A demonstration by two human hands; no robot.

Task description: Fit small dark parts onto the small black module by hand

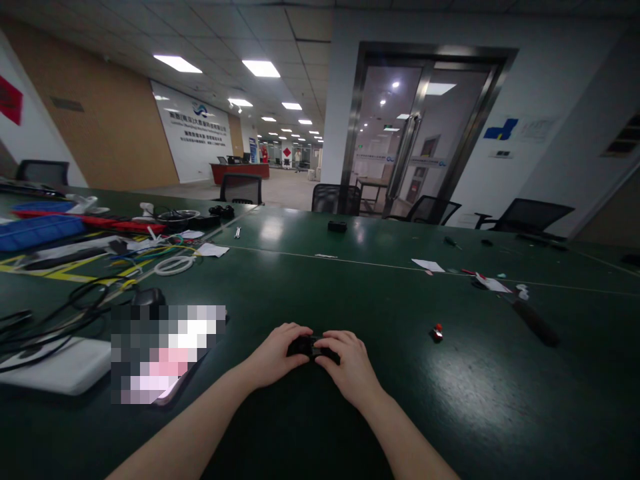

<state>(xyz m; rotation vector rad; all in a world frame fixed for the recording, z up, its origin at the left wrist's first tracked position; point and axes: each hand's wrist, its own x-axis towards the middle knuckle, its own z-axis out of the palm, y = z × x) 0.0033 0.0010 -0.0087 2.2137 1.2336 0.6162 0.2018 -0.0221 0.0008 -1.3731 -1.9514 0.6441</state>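
Both my hands meet over a small black object (306, 346) that rests on the dark green table (350, 293). My left hand (277, 355) grips its left end with curled fingers. My right hand (346, 361) grips its right end, fingers bent over the top. Most of the black object is hidden under my fingers, so its shape is unclear. A small red-and-silver part (437, 331) lies on the table to the right of my right hand, apart from it.
A phone with a blurred screen (167, 353) and a white pad (60, 367) lie to the left, with black cables (55, 313). Tools, wires and a blue tray (35, 230) crowd the far left. A dark handled tool (533, 320) and paper scraps lie at right. Office chairs line the far edge.
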